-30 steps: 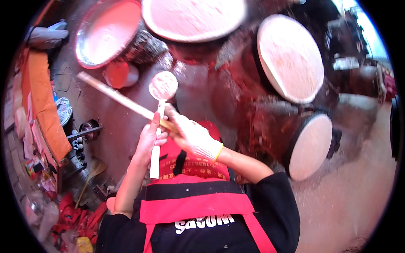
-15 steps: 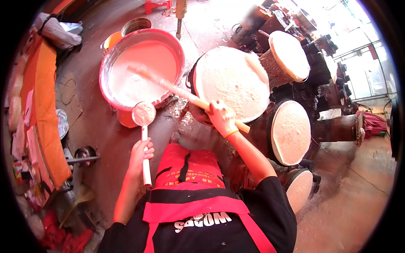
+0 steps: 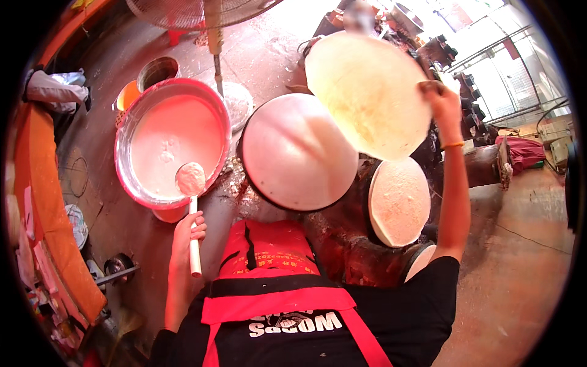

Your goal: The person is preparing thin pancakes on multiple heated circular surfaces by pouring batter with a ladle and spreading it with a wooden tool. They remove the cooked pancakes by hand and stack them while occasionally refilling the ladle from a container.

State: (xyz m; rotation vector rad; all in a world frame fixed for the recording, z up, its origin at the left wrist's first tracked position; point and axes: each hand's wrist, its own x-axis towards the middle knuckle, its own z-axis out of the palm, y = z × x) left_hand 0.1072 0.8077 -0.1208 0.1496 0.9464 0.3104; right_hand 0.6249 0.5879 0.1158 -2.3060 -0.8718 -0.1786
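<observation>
My left hand [image 3: 188, 230] is wrapped round the pale handle of a ladle [image 3: 191, 179]. The ladle's bowl, coated with batter, is over the near rim of a big red-rimmed basin [image 3: 120, 181] of pale batter [image 3: 177, 131]. At the right, my raised right hand [image 3: 441, 104] pinches the edge of a large, thin round pancake [image 3: 373, 92], yellowish in the middle. The pancake hangs tilted over the far right side of a bare round griddle [image 3: 296, 165] in front of me. Its lower end comes close to a second pancake [image 3: 400, 202] on another griddle.
Part of a further round griddle [image 3: 420, 263] shows beside my right elbow. A fan [image 3: 202, 13] on a pole stands beyond the basin. Next to the basin are an orange container [image 3: 128, 95] and a dark bucket [image 3: 158, 73]. An orange-covered table [image 3: 58, 226] runs along the left.
The pancake has come off the middle griddle and is up in my right hand. The long wooden stick has left that hand and is out of sight. The ladle has stayed in my left hand.
</observation>
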